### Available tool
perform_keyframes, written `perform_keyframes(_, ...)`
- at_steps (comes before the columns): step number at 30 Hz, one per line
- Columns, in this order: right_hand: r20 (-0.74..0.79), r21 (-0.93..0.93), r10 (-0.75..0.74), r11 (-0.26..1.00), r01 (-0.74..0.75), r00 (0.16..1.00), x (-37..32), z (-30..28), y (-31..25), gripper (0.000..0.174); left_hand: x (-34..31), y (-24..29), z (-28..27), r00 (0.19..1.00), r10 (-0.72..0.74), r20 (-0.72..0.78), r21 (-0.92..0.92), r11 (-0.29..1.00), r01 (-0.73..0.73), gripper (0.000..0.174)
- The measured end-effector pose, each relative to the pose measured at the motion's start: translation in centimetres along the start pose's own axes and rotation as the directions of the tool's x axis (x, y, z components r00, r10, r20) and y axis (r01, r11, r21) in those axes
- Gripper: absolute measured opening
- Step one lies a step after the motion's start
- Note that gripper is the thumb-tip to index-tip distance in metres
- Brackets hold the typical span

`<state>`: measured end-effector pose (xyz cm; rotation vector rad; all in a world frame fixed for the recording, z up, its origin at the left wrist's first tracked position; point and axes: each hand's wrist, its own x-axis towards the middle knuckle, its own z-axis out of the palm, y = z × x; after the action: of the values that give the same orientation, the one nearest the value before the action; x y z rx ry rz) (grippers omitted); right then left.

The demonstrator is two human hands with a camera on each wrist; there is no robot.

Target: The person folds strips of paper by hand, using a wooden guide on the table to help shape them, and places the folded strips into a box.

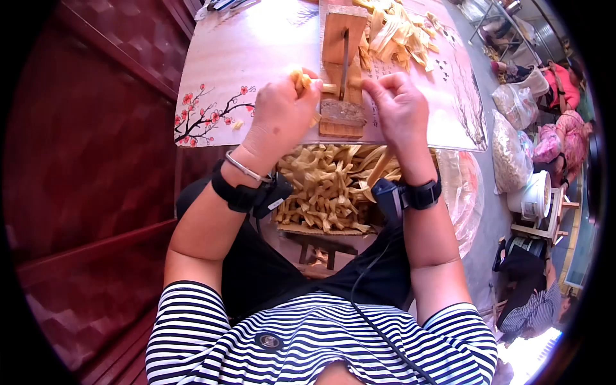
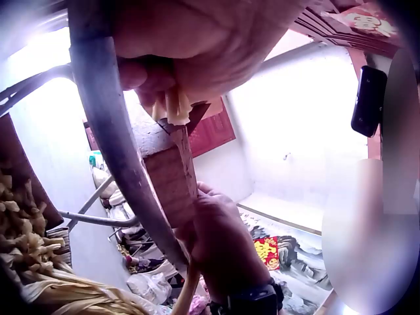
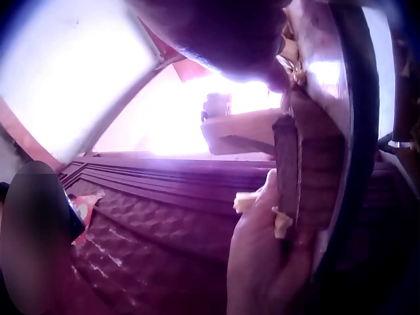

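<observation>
Several folded yellow strips (image 1: 299, 79) pinched in left hand (image 1: 280, 115), beside wooden stand (image 1: 343, 119) on bench (image 1: 221, 54). Right hand (image 1: 403, 110), fingers curled, grips long strip (image 1: 380, 165) trailing downward. Strip heap (image 1: 399, 35) on bench; strip-filled box (image 1: 321, 228) below near edge.

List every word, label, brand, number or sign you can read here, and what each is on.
None can be read.
Characters on the tabletop: too small.
White label on the left wrist's device: too small.
Round badge on the striped shirt: too small.
Red-and-gold paper: too blurred.
</observation>
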<state>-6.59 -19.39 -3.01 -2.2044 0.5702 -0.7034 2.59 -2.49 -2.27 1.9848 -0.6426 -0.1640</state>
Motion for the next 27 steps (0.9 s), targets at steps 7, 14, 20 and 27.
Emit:
perform_keyframes(7,0.042,0.274,-0.31,0.918,0.287,0.95,-4.1,-1.2,-2.6,0.015,-3.3,-0.1,-0.4,0.911,0.388,-0.138,-0.266,0.871,-0.412,0.018)
perform_keyframes(14,-0.006,0.6,-0.524,0.679,0.423,0.852,-4.6,-2.1,-3.5,0.009,-6.1,2.4,-2.3,0.7,0.029,0.713,-0.463,0.77,0.44,0.031)
perform_keyframes(20,-0.018,0.579,-0.311,0.771,0.263,0.95,-5.0,-2.2,-3.5,0.008,-6.2,3.7,-1.6,0.367,0.061,0.928,-0.297,0.715,0.633,0.033)
perform_keyframes(27,0.069,0.587,-0.39,0.76,0.279,0.918,-5.2,-2.2,-3.6,0.014,-5.7,4.6,-2.5,0.423,0.269,0.865,-0.44,0.812,0.383,0.02)
